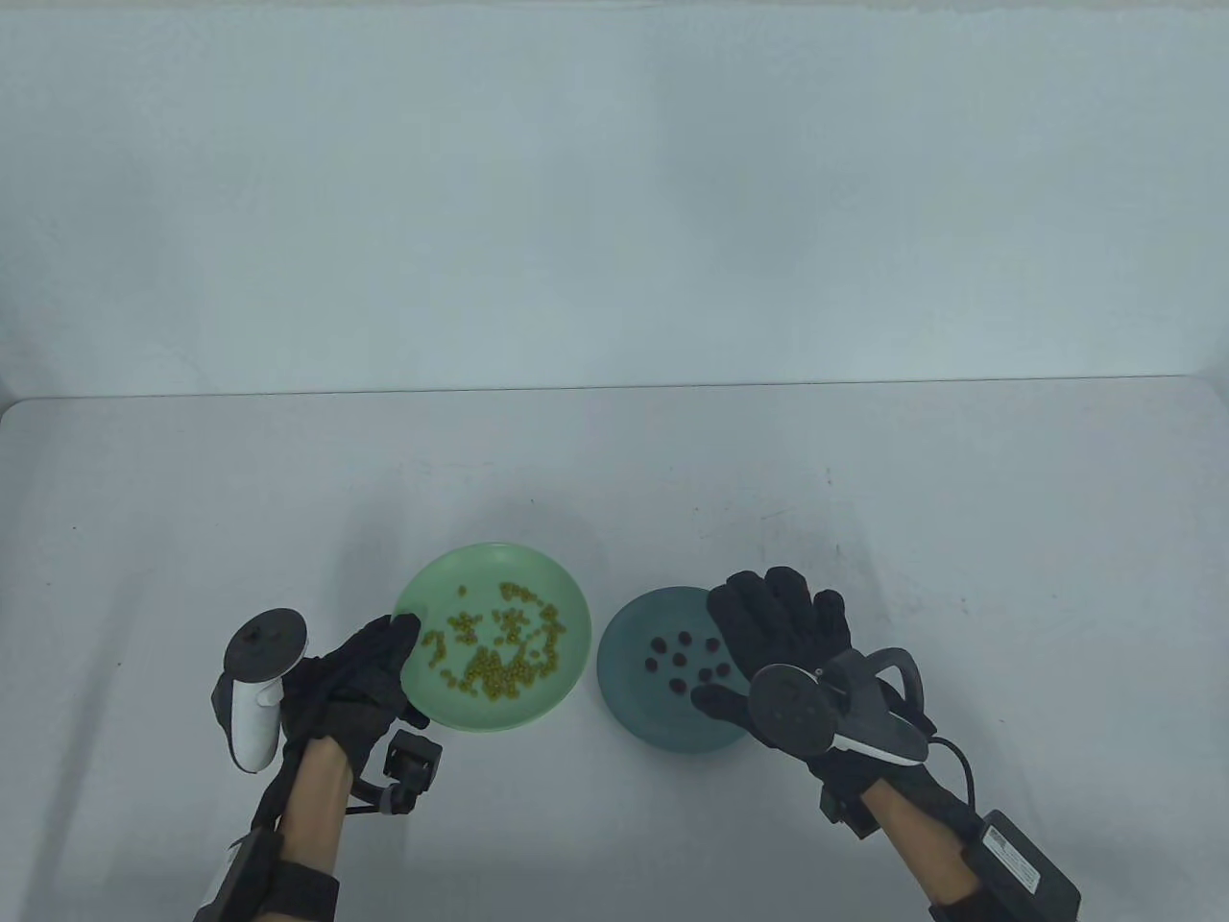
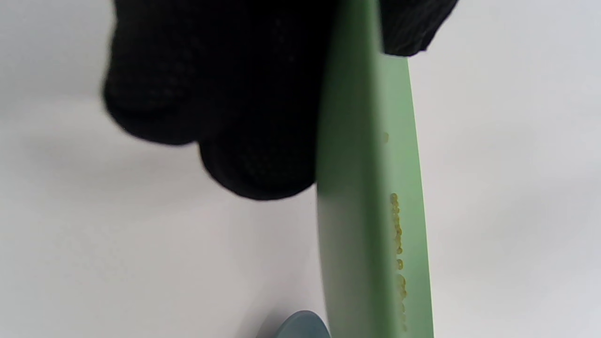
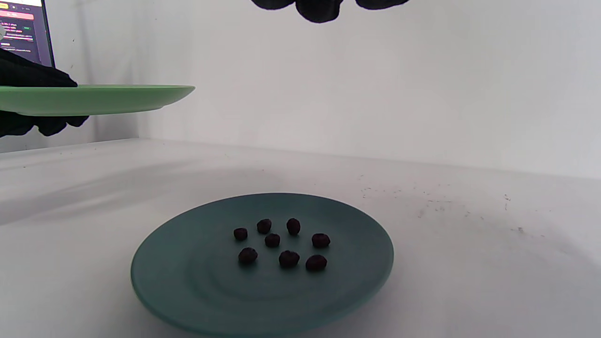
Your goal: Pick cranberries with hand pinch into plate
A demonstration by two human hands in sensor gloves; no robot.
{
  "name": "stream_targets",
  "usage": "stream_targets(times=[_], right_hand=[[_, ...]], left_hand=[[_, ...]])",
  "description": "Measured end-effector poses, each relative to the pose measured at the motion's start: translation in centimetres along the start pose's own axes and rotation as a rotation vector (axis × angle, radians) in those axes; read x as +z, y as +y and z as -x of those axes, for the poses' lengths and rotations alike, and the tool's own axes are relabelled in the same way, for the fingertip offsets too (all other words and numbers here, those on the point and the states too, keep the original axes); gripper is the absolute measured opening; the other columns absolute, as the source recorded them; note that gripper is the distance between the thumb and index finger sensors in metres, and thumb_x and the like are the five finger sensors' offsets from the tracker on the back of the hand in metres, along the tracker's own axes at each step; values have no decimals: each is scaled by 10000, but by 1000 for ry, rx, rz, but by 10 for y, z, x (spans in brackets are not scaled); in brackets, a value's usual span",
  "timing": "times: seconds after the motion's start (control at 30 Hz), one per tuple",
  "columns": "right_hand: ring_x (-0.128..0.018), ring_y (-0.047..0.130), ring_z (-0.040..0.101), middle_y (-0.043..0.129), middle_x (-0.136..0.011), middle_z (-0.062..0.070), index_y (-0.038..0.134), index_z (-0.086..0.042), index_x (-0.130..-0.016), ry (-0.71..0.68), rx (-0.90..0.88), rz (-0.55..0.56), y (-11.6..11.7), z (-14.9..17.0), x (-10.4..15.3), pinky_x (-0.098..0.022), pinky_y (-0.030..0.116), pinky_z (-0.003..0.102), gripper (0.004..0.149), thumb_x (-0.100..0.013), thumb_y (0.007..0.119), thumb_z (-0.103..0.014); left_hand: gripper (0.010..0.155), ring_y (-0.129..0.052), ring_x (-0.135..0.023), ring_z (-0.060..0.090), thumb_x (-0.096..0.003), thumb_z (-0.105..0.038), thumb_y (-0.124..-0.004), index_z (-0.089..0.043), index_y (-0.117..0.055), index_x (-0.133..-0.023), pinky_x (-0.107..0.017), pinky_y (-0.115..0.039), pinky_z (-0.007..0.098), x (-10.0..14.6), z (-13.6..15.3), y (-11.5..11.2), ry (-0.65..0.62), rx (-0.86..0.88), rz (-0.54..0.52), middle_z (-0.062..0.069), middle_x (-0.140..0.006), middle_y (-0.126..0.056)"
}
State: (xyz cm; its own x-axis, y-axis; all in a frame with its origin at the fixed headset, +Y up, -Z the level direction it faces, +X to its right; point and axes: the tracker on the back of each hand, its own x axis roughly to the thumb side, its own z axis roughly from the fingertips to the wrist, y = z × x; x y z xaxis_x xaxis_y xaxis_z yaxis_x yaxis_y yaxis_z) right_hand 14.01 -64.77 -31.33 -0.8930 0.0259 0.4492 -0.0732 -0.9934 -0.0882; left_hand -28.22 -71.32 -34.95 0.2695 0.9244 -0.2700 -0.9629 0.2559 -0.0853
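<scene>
My left hand (image 1: 384,653) grips the left rim of a light green plate (image 1: 566,615), thumb on top and fingers beneath (image 2: 235,117). The plate holds many small yellow-green beans (image 1: 494,643). In the right wrist view the green plate (image 3: 94,98) is held level above the table. A teal plate (image 1: 624,672) on the table holds several dark cranberries (image 1: 682,658), also seen in the right wrist view (image 3: 281,244). My right hand (image 1: 744,634) hovers over the teal plate's right side with its fingers spread, holding nothing. Its fingertips (image 3: 319,7) are well above the cranberries.
The two plates are side by side near the table's front edge, the teal plate's rim (image 2: 300,326) close to the green one (image 2: 366,188). A laptop screen (image 3: 23,28) stands off to the left. A white wall backs the table.
</scene>
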Motion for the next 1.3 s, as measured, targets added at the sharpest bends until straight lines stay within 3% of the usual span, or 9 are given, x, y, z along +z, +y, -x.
stream_targets(times=[0.4, 0.73, 1.3], right_hand=[[-1149, 357, 501, 356, -1269, 139, 303, -168, -1203, 10, 7, -7, 3, 1, 1, -757, 367, 715, 904, -508, 463, -722], [-1151, 366, 497, 365, -1268, 137, 309, -168, -1203, 12, 2, -6, 3, 2, 2, -757, 374, 716, 901, -508, 464, -721], [-1149, 385, 491, 377, -1266, 140, 315, -167, -1202, 14, -14, -11, 5, 4, 2, -757, 384, 713, 898, -509, 464, -719]], left_hand=[[425, -1089, -284, 188, -586, -376, -701, -75, -801, -869, -217, -950, 259, -2, -2, 6, 60, -60, -67, 90, -609, -991], [402, -1073, -245, 158, -564, -399, -742, -110, -832, -828, -193, -939, 244, -21, 13, 15, 141, -157, -138, 54, -563, -993], [393, -1070, -192, 135, -540, -417, -775, -112, -879, -764, -151, -945, 226, -46, 42, 3, 231, -339, -76, 32, -504, -999]])
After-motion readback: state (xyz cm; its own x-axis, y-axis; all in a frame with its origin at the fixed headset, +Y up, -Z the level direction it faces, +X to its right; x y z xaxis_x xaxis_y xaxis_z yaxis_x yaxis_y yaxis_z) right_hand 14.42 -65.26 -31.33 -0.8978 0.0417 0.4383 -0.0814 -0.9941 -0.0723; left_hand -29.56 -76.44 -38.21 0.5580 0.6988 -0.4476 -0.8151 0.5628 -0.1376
